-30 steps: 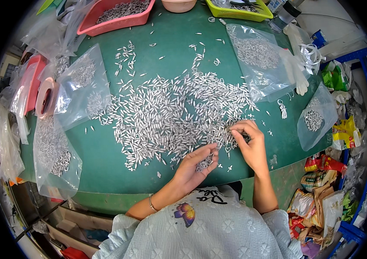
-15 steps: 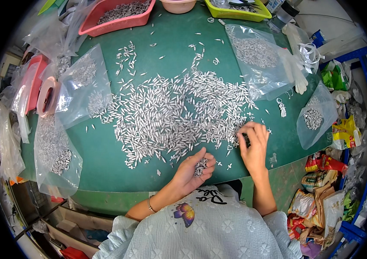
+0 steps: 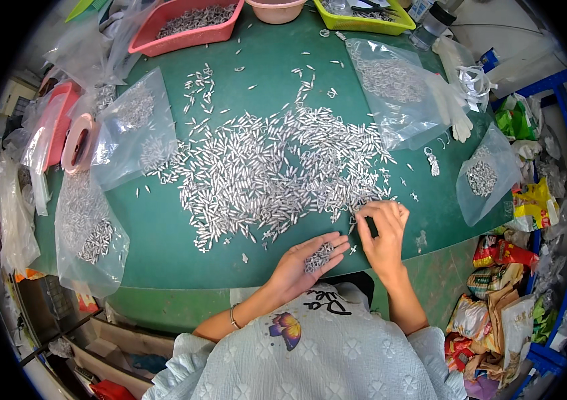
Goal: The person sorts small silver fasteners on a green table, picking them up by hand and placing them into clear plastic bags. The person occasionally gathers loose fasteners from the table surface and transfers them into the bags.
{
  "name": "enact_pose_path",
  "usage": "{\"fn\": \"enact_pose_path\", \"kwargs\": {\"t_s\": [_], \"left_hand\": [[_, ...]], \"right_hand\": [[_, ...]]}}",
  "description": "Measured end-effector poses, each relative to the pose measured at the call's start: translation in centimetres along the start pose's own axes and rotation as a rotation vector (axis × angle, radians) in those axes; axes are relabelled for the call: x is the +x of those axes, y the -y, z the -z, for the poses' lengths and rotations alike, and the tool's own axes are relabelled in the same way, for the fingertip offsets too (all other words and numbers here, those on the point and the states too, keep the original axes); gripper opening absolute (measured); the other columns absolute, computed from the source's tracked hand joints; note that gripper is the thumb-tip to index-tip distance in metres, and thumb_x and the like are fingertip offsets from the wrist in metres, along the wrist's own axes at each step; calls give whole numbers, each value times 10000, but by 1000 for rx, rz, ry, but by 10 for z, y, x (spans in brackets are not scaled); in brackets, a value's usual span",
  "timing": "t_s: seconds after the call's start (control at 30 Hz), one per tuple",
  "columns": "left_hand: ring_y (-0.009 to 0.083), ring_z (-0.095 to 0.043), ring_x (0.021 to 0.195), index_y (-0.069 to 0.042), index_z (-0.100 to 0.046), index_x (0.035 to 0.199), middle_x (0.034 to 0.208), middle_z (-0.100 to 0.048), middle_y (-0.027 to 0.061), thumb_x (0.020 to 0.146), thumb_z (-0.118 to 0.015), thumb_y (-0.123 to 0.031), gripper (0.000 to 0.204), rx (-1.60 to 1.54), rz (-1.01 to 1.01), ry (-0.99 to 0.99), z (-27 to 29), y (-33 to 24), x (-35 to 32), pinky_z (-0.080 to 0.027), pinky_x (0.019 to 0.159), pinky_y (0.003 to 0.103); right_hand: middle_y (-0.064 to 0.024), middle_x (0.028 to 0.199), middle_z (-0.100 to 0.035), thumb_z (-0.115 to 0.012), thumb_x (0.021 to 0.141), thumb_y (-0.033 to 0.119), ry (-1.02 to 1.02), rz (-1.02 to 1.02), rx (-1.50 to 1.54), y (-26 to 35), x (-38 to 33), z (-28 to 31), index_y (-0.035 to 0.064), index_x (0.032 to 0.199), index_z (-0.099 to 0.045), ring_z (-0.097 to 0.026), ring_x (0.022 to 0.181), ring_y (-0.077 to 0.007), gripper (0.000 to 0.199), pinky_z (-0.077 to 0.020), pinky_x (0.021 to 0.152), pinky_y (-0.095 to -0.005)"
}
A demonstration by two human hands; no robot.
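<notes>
My left hand point(image 3: 302, 265) is palm up near the table's front edge, fingers stretched out, with a small heap of silver-grey metal charms point(image 3: 319, 257) lying in it. To its right, my right hand point(image 3: 382, 233) hovers by the lower right edge of a wide pile of small bullet-shaped metal pieces point(image 3: 243, 177). Its thumb and forefinger are curled toward each other. Whatever is between their tips is too small to make out. A few cross-shaped charms point(image 3: 415, 197) lie scattered right of the pile.
Clear bags of metal pieces point(image 3: 400, 80) lie on the green table point(image 3: 163, 257) at both sides. A pink tray point(image 3: 187, 37), a pink bowl point(image 3: 277, 11) and a yellow-green tray point(image 3: 363, 20) stand along the far side. A tape roll point(image 3: 78, 143) is at left, white gloves point(image 3: 453, 110) at right.
My left hand has uncurled its fingers, baring the charms in its palm, and shifted slightly right. My right hand has drawn a little left and nearer to me.
</notes>
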State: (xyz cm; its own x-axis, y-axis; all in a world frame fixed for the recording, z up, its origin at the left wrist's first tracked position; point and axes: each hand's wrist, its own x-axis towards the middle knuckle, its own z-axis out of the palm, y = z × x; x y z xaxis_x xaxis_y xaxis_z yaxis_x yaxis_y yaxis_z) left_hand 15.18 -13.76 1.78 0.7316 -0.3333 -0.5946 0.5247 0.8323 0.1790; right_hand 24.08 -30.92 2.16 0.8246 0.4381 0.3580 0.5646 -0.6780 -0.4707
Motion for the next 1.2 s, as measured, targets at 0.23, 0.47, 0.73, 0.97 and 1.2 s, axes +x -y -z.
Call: {"fn": "enact_pose_path", "kwargs": {"t_s": [0.23,0.47,0.73,0.97,1.2], "left_hand": [[305,-499,1287,96,-451,1336,1378,-493,238,1017,-447,-176,419,20,-23,20,0,4,-7,-413,1088,379],[319,-496,1288,96,-451,1336,1376,-493,239,1023,-436,-186,422,41,0,77,12,15,-15,-428,1075,375],[256,-565,1161,53,-488,1310,1237,-577,161,1021,-464,-212,393,-112,-113,-40,26,32,-13,-486,1000,356],[155,-561,819,17,-566,1145,926,-569,52,1008,-517,-233,290,-130,-113,32,30,38,-17,-517,736,281],[156,-551,819,9,-566,1119,903,-556,48,1008,-514,-273,308,-241,-79,122,43,41,-18,-512,714,285]], "right_hand": [[-50,967,-579,-716,777,77,-19,8,-101,5,2,-13,72,898,-653,-518,943,-253,137,-332,872,-417],[-30,955,-585,-735,757,90,8,99,-143,-2,-1,-21,81,870,-667,-519,945,-241,132,-320,882,-427],[-35,983,-606,-719,774,90,287,241,284,28,-10,19,72,893,-688,-554,943,-246,125,-374,859,-384],[-81,1090,-577,-714,773,98,135,235,6,8,-1,-14,71,887,-679,-509,1035,-281,122,-374,873,-418],[-95,1035,-575,-703,772,64,15,78,2,-7,-12,-4,58,863,-660,-504,990,-291,101,-366,835,-422]]}}
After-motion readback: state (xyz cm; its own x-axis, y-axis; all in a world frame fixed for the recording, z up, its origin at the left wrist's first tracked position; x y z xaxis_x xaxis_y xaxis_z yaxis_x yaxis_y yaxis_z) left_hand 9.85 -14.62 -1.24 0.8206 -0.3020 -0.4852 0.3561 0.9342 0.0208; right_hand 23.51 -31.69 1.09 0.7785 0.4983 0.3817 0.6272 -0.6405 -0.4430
